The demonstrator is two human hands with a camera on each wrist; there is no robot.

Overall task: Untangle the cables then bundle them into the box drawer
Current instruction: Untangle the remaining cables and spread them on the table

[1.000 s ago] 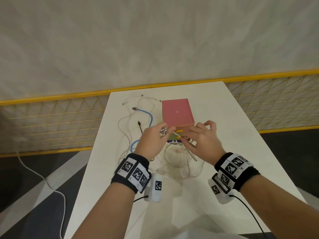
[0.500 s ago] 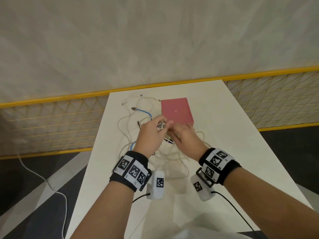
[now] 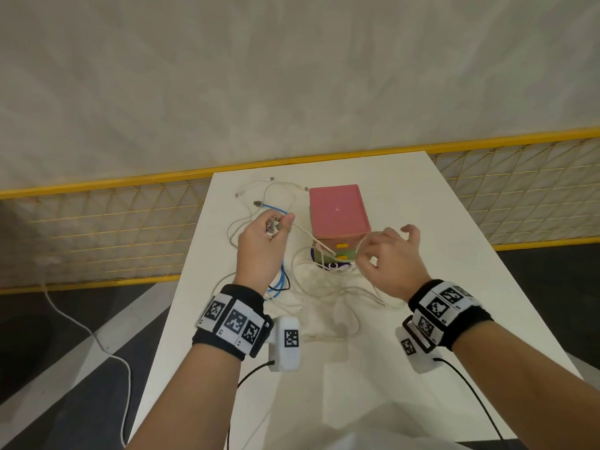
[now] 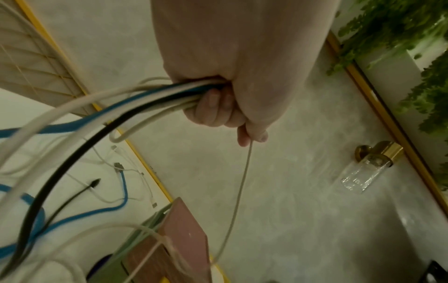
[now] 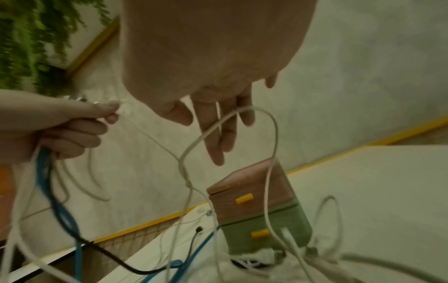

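A small drawer box [image 3: 337,212] with a pink top, a green lower drawer and yellow handles stands at the far middle of the white table [image 3: 438,336]; it also shows in the right wrist view [image 5: 254,193]. My left hand [image 3: 279,225] is raised left of it, gripping a bundle of white, blue and black cables [image 4: 155,95] with metal plugs at the fist's top. A thin white cable [image 3: 311,238] runs taut from its thumb toward my right hand [image 3: 367,254], which holds a white cable loop [image 5: 254,111] among its fingers in front of the box. More tangled cable [image 3: 324,287] lies below.
Loose cable ends and a blue cable [image 3: 272,207] lie on the table's far left. A yellow mesh fence [image 3: 97,228] runs behind and beside the table. A white cord [image 3: 97,339] trails on the dark floor at left.
My right hand came in beside the left hand, then moved out to the right, drawing a white cable with it. The left hand stayed raised with its bundle.
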